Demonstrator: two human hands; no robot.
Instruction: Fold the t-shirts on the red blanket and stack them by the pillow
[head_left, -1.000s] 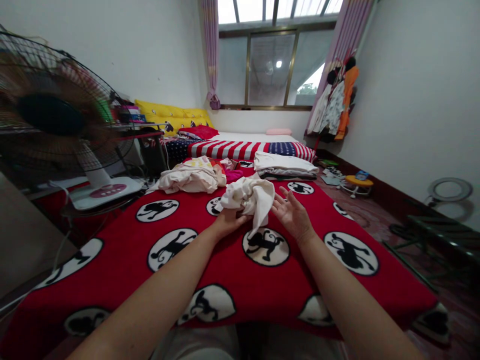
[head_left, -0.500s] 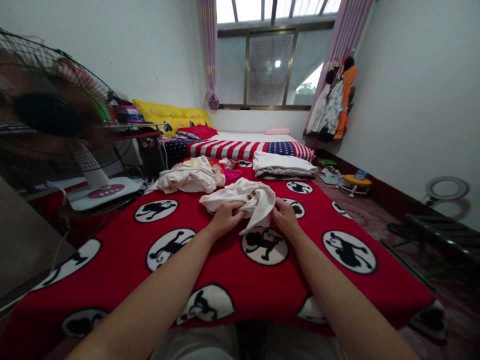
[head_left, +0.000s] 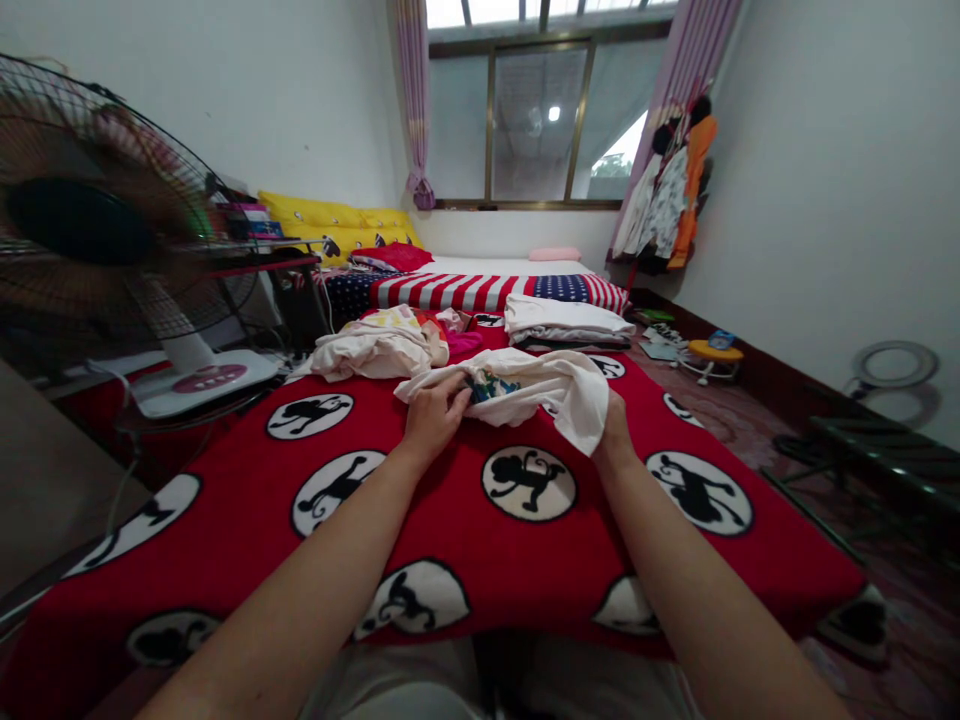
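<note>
A white garment [head_left: 525, 385] with a blue-green print is stretched between my two hands above the red blanket [head_left: 465, 520] with its round black-and-white monkey patches. My left hand [head_left: 436, 415] grips the cloth near its left end, thumb and fingers pinched by the print. At the right end my right hand [head_left: 615, 430] is closed on the garment, its fingers partly hidden behind the hanging cloth. Behind, to the left, lies a loose heap of pale clothes [head_left: 371, 345]. A stack of folded clothes [head_left: 568, 320], white on top, sits behind to the right.
A fan [head_left: 82, 220] stands at the left on a white base. Beyond the blanket is a bed with a striped cover [head_left: 465, 291]. To the right are a small yellow stool [head_left: 715, 352] and a dark slatted bench [head_left: 885, 465].
My right hand has moved right, pulling the bunched white garment out wider, so more of the print shows. My left hand has shifted slightly left and up. The view has shifted a little.
</note>
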